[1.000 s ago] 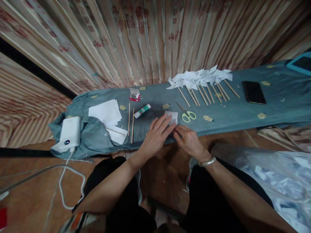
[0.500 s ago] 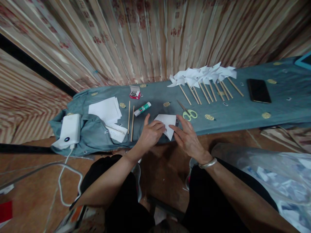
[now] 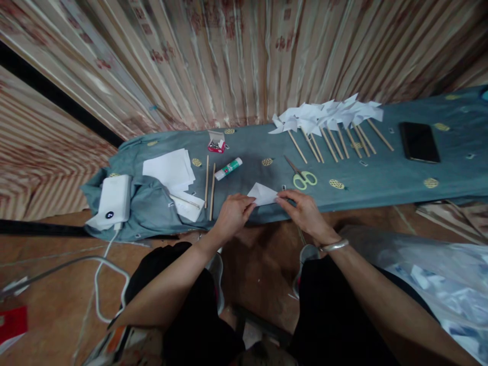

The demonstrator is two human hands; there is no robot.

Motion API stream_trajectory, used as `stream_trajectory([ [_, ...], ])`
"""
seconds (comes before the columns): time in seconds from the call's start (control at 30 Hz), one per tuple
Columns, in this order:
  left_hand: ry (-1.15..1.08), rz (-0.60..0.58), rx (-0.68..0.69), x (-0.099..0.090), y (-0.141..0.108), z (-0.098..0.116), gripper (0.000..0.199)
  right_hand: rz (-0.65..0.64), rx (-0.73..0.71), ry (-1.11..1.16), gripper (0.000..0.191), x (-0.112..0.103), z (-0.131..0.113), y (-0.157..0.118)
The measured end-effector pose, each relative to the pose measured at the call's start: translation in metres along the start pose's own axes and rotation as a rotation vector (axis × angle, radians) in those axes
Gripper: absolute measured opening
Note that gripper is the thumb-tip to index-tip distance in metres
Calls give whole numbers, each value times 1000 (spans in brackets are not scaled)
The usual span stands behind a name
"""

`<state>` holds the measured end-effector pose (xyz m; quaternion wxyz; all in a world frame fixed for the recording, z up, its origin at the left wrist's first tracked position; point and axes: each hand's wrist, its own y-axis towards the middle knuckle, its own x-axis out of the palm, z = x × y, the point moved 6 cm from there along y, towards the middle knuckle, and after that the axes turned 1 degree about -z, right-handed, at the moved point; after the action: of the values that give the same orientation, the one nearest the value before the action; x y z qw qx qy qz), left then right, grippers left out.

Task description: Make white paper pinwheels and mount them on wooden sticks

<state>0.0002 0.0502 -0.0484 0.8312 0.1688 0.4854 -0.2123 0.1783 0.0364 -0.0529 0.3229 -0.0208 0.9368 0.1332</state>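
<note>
While the left hand (image 3: 233, 213) and right hand (image 3: 305, 211) pinch opposite ends in their fingers (image 3: 287, 194), folded white paper (image 3: 263, 194) is by the tabletop's (image 3: 362, 183) near edge | smooth, creased, roughly triangular | long axis left-to-right, peak pointing toward the pleated curtain (image 3: 244, 66) | cloth cover (image 3: 251, 152) yellow-patterned | glue stick (image 3: 229, 169) label green, lettering too small to read

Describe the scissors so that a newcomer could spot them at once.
Find the blue-green cloth, then the white paper pinwheels on it. The scissors lie between them and the right hand; alone among their neighbours, they have pale green looped handles.
</note>
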Motion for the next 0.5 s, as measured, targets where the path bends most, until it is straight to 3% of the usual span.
stream_trajectory([
  [0.13,-126,40,-99,1,2,-8,27,-13,92,50,16,3,5,11],
  [0.33,-210,44,-183,2,1,-16,53,9,211,53,27,7,12,21],
  [0.4,-192,79,-144,-1,-1,-13,56,21,231,20,26,7,11,22],
  [0.5,-51,146,33,-5,-7,5,53,39,249,-13,25,7,9,23],
])
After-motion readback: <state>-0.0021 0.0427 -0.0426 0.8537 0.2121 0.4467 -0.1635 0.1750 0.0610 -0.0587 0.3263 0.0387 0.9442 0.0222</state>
